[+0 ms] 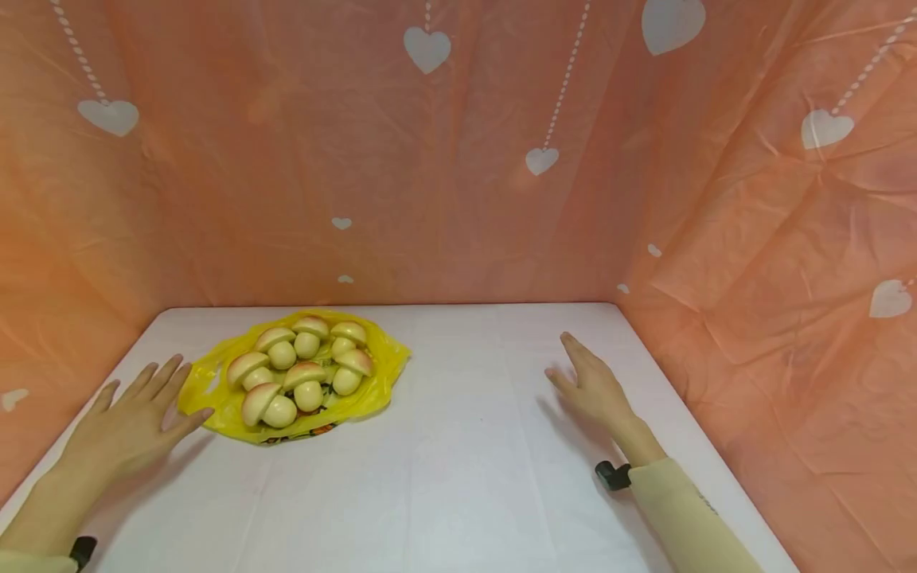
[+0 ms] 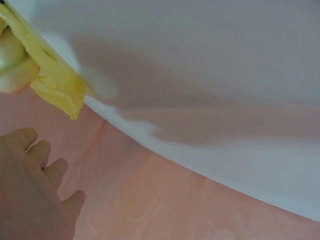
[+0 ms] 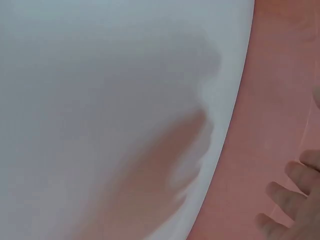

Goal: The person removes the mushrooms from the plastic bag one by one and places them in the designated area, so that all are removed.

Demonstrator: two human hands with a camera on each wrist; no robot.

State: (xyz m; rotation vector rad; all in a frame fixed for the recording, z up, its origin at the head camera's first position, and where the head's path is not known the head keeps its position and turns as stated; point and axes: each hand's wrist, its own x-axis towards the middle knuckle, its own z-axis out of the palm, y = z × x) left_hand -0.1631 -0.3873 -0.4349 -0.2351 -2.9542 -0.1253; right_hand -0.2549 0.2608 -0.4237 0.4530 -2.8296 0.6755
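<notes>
Several mushrooms (image 1: pixel 308 395) with pale stems and tan caps lie in a ring on a flattened yellow plastic bag (image 1: pixel 222 412) at the left of the table. My left hand (image 1: pixel 125 430) is beside the bag's left edge, fingers spread and thumb toward the bag; it holds nothing. In the left wrist view, part of the yellow bag (image 2: pixel 60 92) and a piece of a mushroom (image 2: pixel 12 57) show above the fingers. On the right side, my right hand (image 1: pixel 598 394) hovers over the table with straight fingers and nothing in its grasp, casting a shadow below.
A white cloth covers the table (image 1: pixel 458 477). Orange sheeting (image 1: pixel 458 159) printed with white hearts rises behind it and along both sides. Each wrist wears a dark band, such as the black one (image 1: pixel 612 476) at the right cuff.
</notes>
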